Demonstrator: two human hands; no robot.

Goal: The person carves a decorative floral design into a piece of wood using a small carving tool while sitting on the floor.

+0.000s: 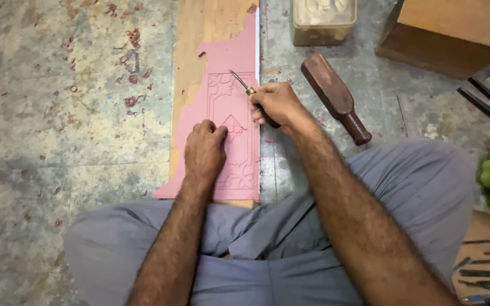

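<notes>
The person sits on the floor (58, 113) with a long wooden board (199, 34) lying lengthwise ahead of the knees, a pink sheet (199, 141) with a drawn pattern covering most of it. The left hand (204, 150) rests on the sheet in a loose fist, gripping nothing. The right hand (276, 103) is wrapped tight around a carving tool (240, 80), its metal tip touching the sheet. A dark wooden mallet (336, 97) lies just beside that hand.
</notes>
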